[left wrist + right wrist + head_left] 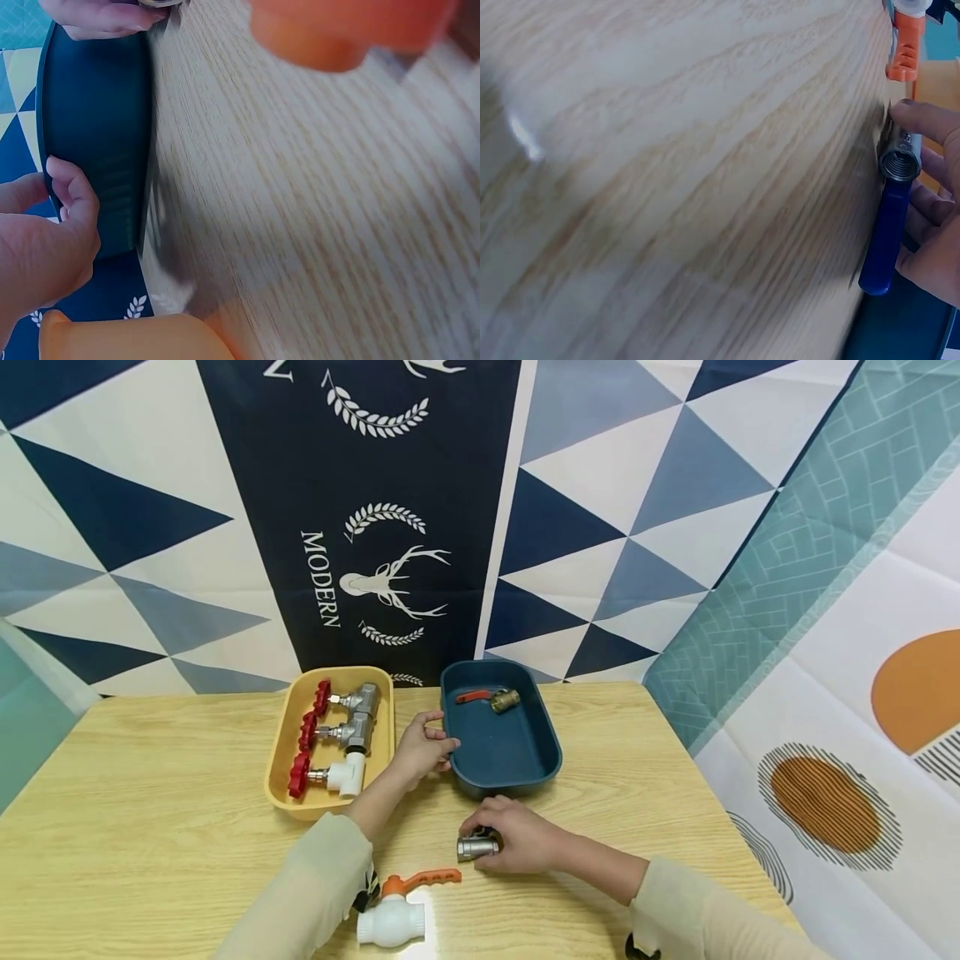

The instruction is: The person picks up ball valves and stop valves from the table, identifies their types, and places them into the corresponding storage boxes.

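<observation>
My left hand [429, 745] holds the left rim of a dark blue plastic bin [510, 760]. In the left wrist view its fingers [75, 187] curl at the rim of the bin [97, 127]. Just in front of the bin, my right hand [525, 837] grips a silver metal ball valve [472, 847] between thumb and fingers, close over the table. The right wrist view shows the valve's threaded open end [900, 163] and its long blue lever [885, 240]. Inside the bin lies a brass ball valve [505, 700] with a red lever [473, 696].
A yellow bin [390, 718] to the left holds several valves with red wheel handles [299, 775]. Nearer on the wooden table [165, 843] lies a white plastic ball valve [392, 922] with an orange lever [433, 877]. A patterned cloth wall [585, 527] stands behind the bins.
</observation>
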Demonstrator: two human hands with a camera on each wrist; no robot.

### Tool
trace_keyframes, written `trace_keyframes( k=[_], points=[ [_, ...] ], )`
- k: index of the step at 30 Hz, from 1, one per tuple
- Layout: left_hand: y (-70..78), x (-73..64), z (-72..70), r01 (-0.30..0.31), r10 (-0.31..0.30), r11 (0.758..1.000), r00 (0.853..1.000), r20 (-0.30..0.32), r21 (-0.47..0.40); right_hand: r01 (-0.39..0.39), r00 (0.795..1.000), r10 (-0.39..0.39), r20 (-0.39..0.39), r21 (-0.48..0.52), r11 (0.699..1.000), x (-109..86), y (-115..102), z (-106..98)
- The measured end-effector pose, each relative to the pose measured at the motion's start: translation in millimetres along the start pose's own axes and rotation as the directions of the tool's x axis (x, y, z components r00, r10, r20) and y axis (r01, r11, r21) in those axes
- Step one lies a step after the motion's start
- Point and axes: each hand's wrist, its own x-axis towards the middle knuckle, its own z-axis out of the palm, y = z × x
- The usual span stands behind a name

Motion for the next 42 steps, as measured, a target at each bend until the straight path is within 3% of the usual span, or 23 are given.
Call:
trace_keyframes(
  k=[6,16,42],
  points=[
    [1.3,0.8,0.1,0.005,-0.005,1.000,1.000,-0.001,0.007,-0.001,1.000,-0.001,-0.026,-0.057,0.998,2.4,-1,4],
    [0.8,-0.6,1.6,0.014,-0.014,1.000,1.000,-0.011,0.013,-0.011,0.999,0.008,-0.047,-0.057,0.998,0.5,-1,6],
    [0.2,0.9,0.5,-0.007,0.007,1.000,1.000,0.003,-0.014,-0.017,0.999,0.017,-0.048,0.000,1.000,-5.1,-17,-21]
  ],
)
